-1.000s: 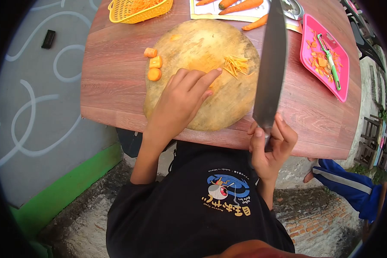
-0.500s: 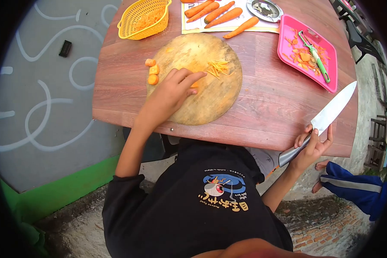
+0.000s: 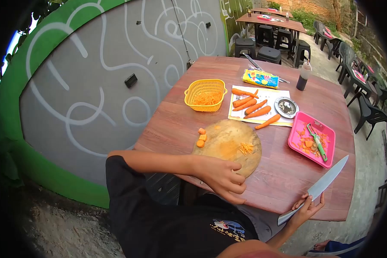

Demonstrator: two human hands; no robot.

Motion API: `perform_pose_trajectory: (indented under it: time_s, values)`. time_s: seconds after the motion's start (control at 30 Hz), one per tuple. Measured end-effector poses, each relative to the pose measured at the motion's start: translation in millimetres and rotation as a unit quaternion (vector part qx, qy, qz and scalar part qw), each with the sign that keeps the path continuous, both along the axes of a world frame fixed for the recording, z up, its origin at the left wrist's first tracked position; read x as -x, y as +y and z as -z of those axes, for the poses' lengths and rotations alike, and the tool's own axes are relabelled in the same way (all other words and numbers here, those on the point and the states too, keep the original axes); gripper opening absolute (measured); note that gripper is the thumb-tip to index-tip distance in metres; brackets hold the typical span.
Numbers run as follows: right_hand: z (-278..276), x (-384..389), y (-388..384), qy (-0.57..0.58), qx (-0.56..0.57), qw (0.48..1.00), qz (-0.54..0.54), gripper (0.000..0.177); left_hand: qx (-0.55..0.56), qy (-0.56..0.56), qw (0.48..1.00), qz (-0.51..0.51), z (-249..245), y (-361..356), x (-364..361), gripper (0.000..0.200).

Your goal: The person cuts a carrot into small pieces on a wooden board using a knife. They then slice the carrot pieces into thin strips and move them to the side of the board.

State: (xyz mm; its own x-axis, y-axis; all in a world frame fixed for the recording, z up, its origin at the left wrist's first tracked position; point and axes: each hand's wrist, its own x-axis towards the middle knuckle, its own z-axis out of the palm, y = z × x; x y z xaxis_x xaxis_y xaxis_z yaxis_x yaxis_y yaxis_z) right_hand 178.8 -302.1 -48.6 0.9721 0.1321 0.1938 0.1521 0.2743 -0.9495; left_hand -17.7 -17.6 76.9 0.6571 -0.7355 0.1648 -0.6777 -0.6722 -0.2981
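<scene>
My left hand (image 3: 221, 175) hovers over the near edge of the round wooden board (image 3: 225, 150), fingers apart and bent, with nothing visible in it. My right hand (image 3: 306, 210) is wrapped round the handle of a large knife (image 3: 327, 178), its blade pointing up and to the right over the table's right side. Thin carrot strips (image 3: 246, 148) lie on the right part of the board. Several short carrot pieces (image 3: 201, 143) rest at its left edge.
A yellow basket (image 3: 205, 94) holds shredded carrot. Behind the board, whole carrots (image 3: 258, 112) and a metal ashtray (image 3: 286, 107) lie on paper. A pink tray (image 3: 294, 142) holds peelings and a green peeler (image 3: 317, 142). Farther back are a yellow-blue packet (image 3: 260, 78) and a bottle (image 3: 304, 76).
The view has tilted up, showing more of the wall and other tables. My left hand has moved from the board's middle toward its near edge. The knife stays in my right hand.
</scene>
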Motion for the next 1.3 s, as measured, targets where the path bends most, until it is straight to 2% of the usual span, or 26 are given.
perform_pose_trajectory:
  time_s: [0.03,0.07,0.13,0.17,0.2,0.27,0.3,0.33,0.37,0.47,0.6,0.7,0.77,0.97,1.1,1.17,1.23,1.27,1.3]
  values:
    - [1,-1,-1,0.005,0.007,1.0,0.0,0.046,-0.003,-0.099,0.994,-0.052,-23,8,5,0.053]
    - [-1,-1,0,0.003,0.008,1.0,0.0,0.046,-0.003,-0.196,0.975,-0.101,-73,54,2,0.052]
    - [-5,3,3,0.0,0.009,1.0,0.005,0.046,0.012,-0.369,0.907,-0.203,-163,139,43,0.052]
    - [-6,4,2,0.001,0.009,1.0,0.007,0.046,0.022,-0.444,0.858,-0.256,-181,165,86,0.052]
    - [-4,3,0,-0.003,-0.001,1.0,0.001,0.047,0.028,-0.51,0.803,-0.307,-177,145,96,0.052]
    - [-5,2,3,-0.006,0.004,1.0,0.003,0.047,0.04,-0.622,0.672,-0.399,-157,91,63,0.052]
    - [-4,3,1,-0.013,0.004,1.0,0.004,0.047,0.051,-0.432,0.789,-0.433,-108,50,51,0.049]
    - [-3,3,2,-0.016,0.005,1.0,0.004,0.046,0.07,-0.412,0.796,-0.438,-81,52,49,0.049]
    - [-4,3,1,-0.018,0.012,1.0,0.001,0.046,0.134,-0.345,0.799,-0.473,-50,52,48,0.049]
    - [-8,6,2,-0.005,0.034,0.999,0.005,0.045,0.302,-0.142,0.764,-0.553,22,57,46,0.05]
    - [-6,3,-1,-0.02,0.047,0.998,-0.04,0.046,0.32,-0.085,0.727,-0.602,60,105,51,0.049]
    - [-8,5,1,-0.022,0.06,0.996,-0.056,0.047,0.353,-0.033,0.74,-0.571,69,107,39,0.049]
    - [-8,5,2,-0.019,0.065,0.997,-0.039,0.047,0.296,-0.059,0.77,-0.562,72,112,27,0.05]
    - [-8,9,6,-0.018,0.062,0.998,-0.007,0.047,0.32,0.057,0.764,-0.557,73,135,1,0.058]
    - [-15,11,10,-0.005,0.096,0.995,-0.003,0.047,0.388,0.1,0.771,-0.494,63,100,5,0.061]
    - [-18,18,15,0.012,0.088,0.996,0.026,0.047,0.434,0.127,0.742,-0.494,46,55,8,0.066]
    - [-26,30,12,0.009,0.081,0.997,-0.013,0.048,0.416,0.112,0.742,-0.513,54,30,7,0.067]
    - [-31,43,4,0.008,0.089,0.996,0.028,0.048,0.42,0.131,0.76,-0.479,62,22,7,0.067]
    - [-36,58,-1,-0.009,0.099,0.994,0.045,0.048,0.433,0.104,0.745,-0.497,70,18,10,0.065]
